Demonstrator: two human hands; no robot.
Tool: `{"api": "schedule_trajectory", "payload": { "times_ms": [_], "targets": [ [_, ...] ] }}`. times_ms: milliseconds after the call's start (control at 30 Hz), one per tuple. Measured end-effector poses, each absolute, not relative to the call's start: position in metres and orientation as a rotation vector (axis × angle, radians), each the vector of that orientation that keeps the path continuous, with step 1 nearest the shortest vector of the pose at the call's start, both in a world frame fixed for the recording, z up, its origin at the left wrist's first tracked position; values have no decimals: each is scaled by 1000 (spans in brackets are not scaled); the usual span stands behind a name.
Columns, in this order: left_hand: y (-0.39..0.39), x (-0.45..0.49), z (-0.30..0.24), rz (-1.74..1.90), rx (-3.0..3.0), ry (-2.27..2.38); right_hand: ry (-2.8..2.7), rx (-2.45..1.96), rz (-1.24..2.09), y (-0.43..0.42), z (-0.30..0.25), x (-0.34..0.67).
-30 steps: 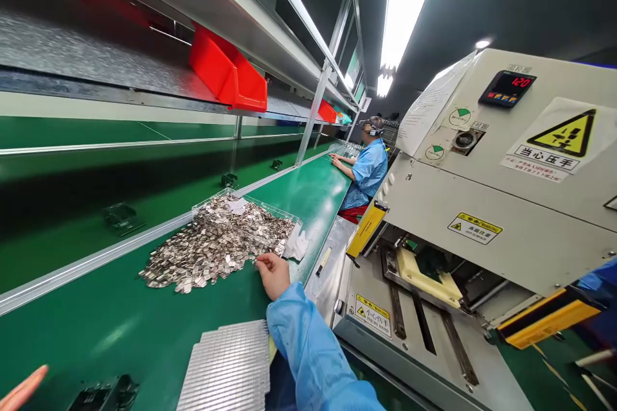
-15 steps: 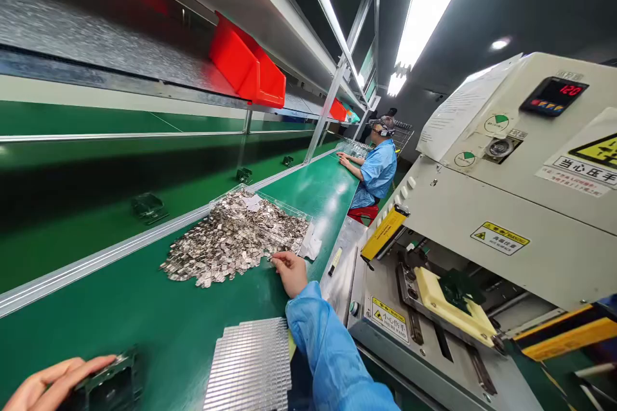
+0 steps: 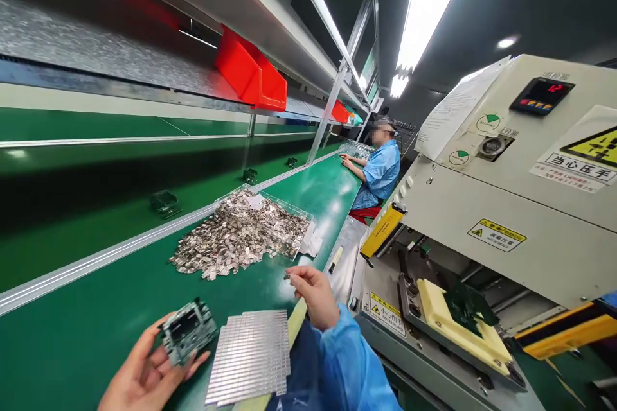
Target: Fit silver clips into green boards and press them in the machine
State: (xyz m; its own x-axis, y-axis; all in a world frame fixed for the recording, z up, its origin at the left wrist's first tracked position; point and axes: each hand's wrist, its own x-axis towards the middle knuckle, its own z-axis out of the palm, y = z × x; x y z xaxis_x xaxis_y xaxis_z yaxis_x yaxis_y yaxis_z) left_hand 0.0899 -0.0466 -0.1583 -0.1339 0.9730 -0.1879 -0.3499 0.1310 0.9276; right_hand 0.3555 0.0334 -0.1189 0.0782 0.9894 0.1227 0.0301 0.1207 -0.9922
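My left hand (image 3: 149,366), at the lower left, grips a dark green-grey plastic housing (image 3: 189,332) with a square opening, tilted above the bench. My right hand (image 3: 313,295) pinches a small metal piece (image 3: 288,277) between thumb and fingertips, over the front side of the bench. Beyond the hands lies a heap of small flat metal pieces (image 3: 236,237), partly spilling from a clear tray. Between my hands, close to me, rests a stack of ribbed silvery strips (image 3: 250,353), with something pale yellow beside and under it.
A cream press machine (image 3: 491,205) with a yellow fixture (image 3: 463,321) stands at the right. Red bins (image 3: 250,70) sit on the overhead shelf. A person in blue (image 3: 380,164) sits farther along the green bench (image 3: 318,192). A marker-like pen (image 3: 336,259) lies at the bench edge.
My left hand has raised the housing and brought it right, into fuller view. My right hand has drawn back from the heap toward me with a small metal piece.
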Motion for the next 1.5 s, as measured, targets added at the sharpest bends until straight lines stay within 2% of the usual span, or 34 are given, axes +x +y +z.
{"api": "schedule_trajectory", "payload": {
  "times_ms": [133, 300, 767, 1167, 1500],
  "targets": [
    [-51, 138, -118, 1239, 753, 966, -1253, -1146, 1096, -29, -107, 351],
    [-54, 157, -126, 1179, 978, 807, -1257, -1191, 1115, -60, -109, 339],
    [-57, 147, -141, 1151, 1181, 665, -1491, -1190, 950, -63, -123, 306],
    [-59, 147, -144, 1102, 1286, 743, -1413, -1246, 877, -64, -122, 298],
    [-62, 148, -149, 1067, 1302, 955, -1071, -1206, 1242, -69, -132, 293]
  ]
}}
